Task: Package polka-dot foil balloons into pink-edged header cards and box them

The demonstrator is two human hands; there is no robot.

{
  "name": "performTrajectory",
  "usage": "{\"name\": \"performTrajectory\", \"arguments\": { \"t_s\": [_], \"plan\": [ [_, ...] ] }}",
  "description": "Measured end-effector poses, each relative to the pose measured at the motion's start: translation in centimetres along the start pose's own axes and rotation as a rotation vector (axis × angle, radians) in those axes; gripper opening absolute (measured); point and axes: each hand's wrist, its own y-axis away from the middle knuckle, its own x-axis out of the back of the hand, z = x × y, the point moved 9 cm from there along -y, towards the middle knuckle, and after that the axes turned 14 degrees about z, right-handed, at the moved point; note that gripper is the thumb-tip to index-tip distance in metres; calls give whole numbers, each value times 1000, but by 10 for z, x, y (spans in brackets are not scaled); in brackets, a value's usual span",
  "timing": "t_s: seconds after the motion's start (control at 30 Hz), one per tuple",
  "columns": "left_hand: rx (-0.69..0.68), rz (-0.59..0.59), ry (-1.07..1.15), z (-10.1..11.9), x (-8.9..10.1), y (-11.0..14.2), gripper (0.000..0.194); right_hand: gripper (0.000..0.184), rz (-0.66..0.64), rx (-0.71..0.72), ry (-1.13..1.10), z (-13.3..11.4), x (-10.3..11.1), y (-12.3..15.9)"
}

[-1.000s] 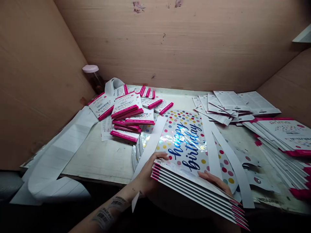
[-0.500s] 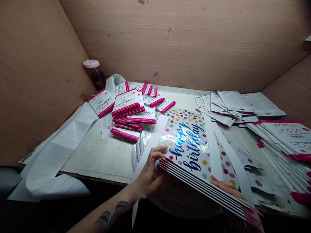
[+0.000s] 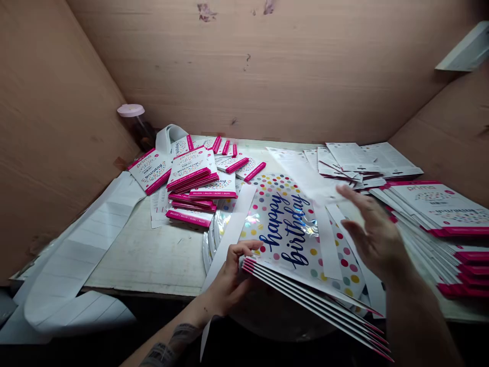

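My left hand grips the left edge of a stack of several pink-edged foil balloon packs, printed "happy birthday" in blue over coloured polka dots. My right hand is raised over the table to the right of the stack, fingers apart, holding nothing. Nearest to it, a thin white sheet shows blurred above the top of the stack. Long white paper strips lie beside the stack and partly across it.
Pink-edged balloon packs lie heaped at the back left, with loose printed leaflets at the back right. A large pile of packs sits at the right. White paper lies at the left. Cardboard walls surround the table.
My right hand has come off the stack and risen up and to the right. A white sheet now shows above the stack. My left hand still grips the stack.
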Motion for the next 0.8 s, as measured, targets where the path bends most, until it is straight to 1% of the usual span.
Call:
{"name": "performTrajectory", "arguments": {
  "t_s": [0.03,0.07,0.1,0.13,0.17,0.23,0.3,0.37,0.4,0.43,0.47,0.5,0.57,0.6,0.63,0.67,0.7,0.73,0.77,0.8],
  "plan": [
    [11,-3,10,-1,0,0,30,58,-43,-13,-89,2,-5,-1],
    [20,-7,20,-2,0,0,29,67,-93,-70,-222,6,-11,5],
    [24,-14,31,-2,-1,-1,29,73,-137,-151,-357,11,-17,19],
    [30,-27,32,-2,-3,-1,29,75,-168,-228,-468,16,-22,37],
    [38,-42,17,-3,-5,-2,29,70,-198,-304,-534,19,-28,59],
    [25,-84,-52,-3,-9,-4,30,49,-204,-404,-518,22,-36,103],
    [-54,-124,-118,0,-13,-5,28,41,-120,-482,-431,18,-36,137],
    [-139,-149,-141,6,-14,-7,22,33,-14,-526,-411,9,-29,157],
    [-145,-170,-150,7,-16,-9,20,27,24,-534,-426,4,-23,162],
    [-122,-206,-172,7,-20,-13,23,24,63,-539,-443,2,-15,166],
    [-85,-264,-207,5,-27,-17,31,22,125,-562,-431,5,0,170],
    [-52,-348,-249,3,-37,-21,45,19,228,-616,-372,14,21,174],
    [-27,-569,-356,-1,-70,-29,80,18,532,-762,-161,35,79,189],
    [-57,-686,-419,-3,-90,-32,90,23,687,-820,-55,41,109,198],
    [-114,-793,-483,-6,-110,-35,94,30,808,-854,25,43,133,204],
    [-192,-881,-547,-11,-130,-38,91,39,899,-873,70,42,153,207],
    [-278,-936,-605,-16,-148,-41,88,46,972,-889,80,40,166,208],
    [-356,-965,-651,-22,-163,-44,87,51,1036,-919,76,38,176,208],
    [-418,-980,-687,-28,-173,-45,86,55,1098,-973,70,38,181,208],
    [-457,-987,-712,-34,-178,-45,86,57,1149,-1046,52,39,182,209]
  ]
}}
